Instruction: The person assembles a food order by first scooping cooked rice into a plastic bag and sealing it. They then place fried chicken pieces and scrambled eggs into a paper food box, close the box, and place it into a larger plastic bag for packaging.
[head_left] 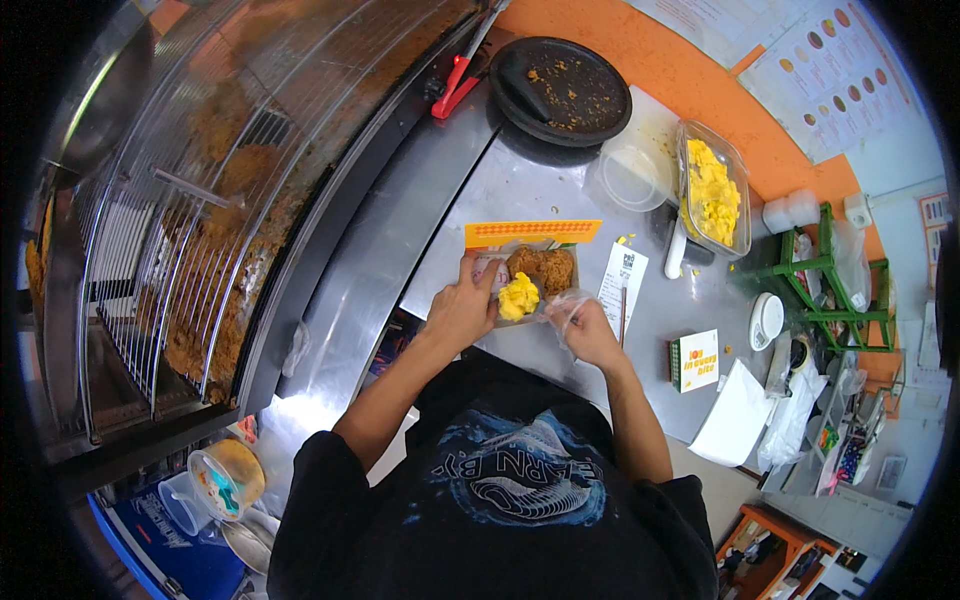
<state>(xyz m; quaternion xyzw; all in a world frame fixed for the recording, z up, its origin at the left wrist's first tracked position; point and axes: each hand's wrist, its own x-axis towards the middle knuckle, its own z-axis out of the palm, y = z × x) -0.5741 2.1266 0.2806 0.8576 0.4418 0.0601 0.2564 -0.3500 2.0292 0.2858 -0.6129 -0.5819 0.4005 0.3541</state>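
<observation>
An open takeaway box [531,234] with an orange patterned lid lies on the steel counter in front of me. Inside it sits browned fried chicken [541,267], with a mound of yellow scrambled egg [518,297] at the near side. My left hand [463,308] is closed on the box's left side, its fingertips beside the egg. At the near right corner, my right hand [588,332] pinches a thin clear plastic piece [568,304]; whether it is a lid, bag or loose glove is unclear. A printed receipt [622,285] lies right of the box.
A glass display case [230,200] with fried food fills the left. Toward the back stand a black stone mortar [562,92], red-handled tongs [455,88], a clear tub [635,175] and a glass dish [742,235] of egg. A closed box [694,361] and green rack [830,285] are at right.
</observation>
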